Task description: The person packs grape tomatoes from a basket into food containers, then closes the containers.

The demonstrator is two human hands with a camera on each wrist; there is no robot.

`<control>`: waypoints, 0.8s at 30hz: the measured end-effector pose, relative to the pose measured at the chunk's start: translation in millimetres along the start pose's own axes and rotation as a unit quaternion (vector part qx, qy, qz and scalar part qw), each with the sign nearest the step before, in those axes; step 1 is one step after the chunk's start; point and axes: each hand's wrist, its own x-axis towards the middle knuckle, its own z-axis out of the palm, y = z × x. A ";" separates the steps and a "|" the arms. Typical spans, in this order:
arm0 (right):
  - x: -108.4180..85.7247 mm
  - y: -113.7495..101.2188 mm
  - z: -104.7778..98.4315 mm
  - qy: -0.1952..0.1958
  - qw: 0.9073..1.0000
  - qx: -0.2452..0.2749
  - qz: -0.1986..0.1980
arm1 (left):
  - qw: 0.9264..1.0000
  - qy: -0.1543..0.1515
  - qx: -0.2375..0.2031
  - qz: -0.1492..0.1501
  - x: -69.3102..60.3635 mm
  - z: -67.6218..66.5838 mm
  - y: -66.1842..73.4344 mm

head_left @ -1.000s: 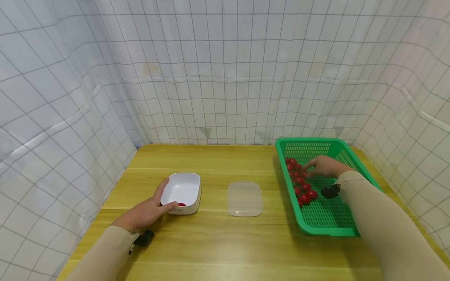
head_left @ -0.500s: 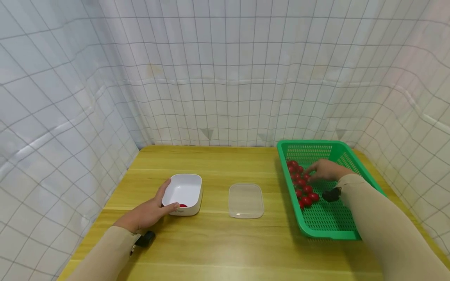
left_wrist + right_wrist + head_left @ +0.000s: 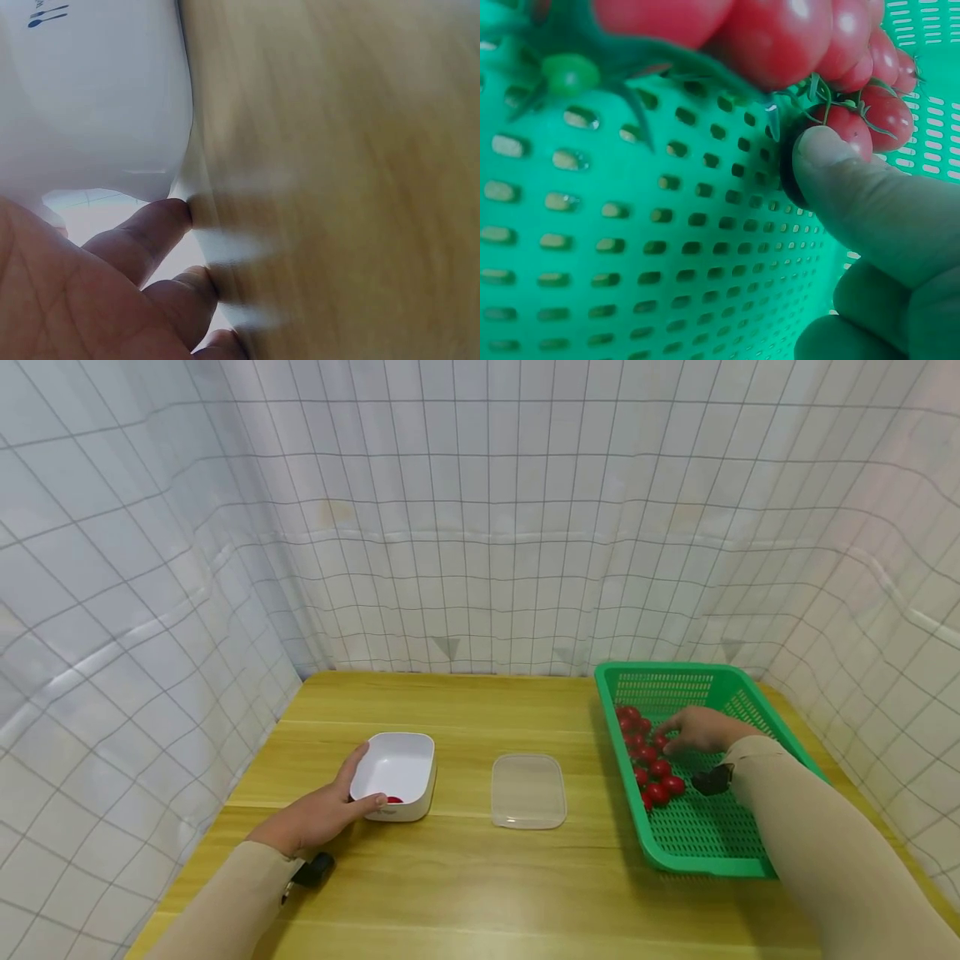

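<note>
My left hand point(image 3: 318, 816) holds a white square container point(image 3: 392, 767) at its near left corner, thumb over the front rim, fingers along the left side. Inside, by the thumb, lies a red tomato point(image 3: 393, 799). The left wrist view has the container's wall point(image 3: 97, 97) above the hand point(image 3: 90, 300), fingertips near the table. Over the green basket point(image 3: 697, 866), my right hand point(image 3: 703, 729) reaches in among red tomatoes point(image 3: 660, 768). In the right wrist view this hand point(image 3: 885, 217) pinches a small tomato point(image 3: 847, 129) with its thumb; the opposing fingertip is mostly hidden.
A clear square lid point(image 3: 528, 792) lies flat on the wooden table point(image 3: 487, 893) between container and basket. Tomatoes gather along the basket's left side. White gridded curtains point(image 3: 465, 527) enclose the table at the back and sides.
My right fingers have come in closer to a tomato at the right edge of the cluster. My left hand keeps its place on the container. The head view has shifted slightly.
</note>
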 end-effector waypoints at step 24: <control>-1.8 -0.2 -0.1 0.000 1.000 -0.006 -0.002 | 1.000 0.003 -0.007 0.004 -0.1 1.0 0.2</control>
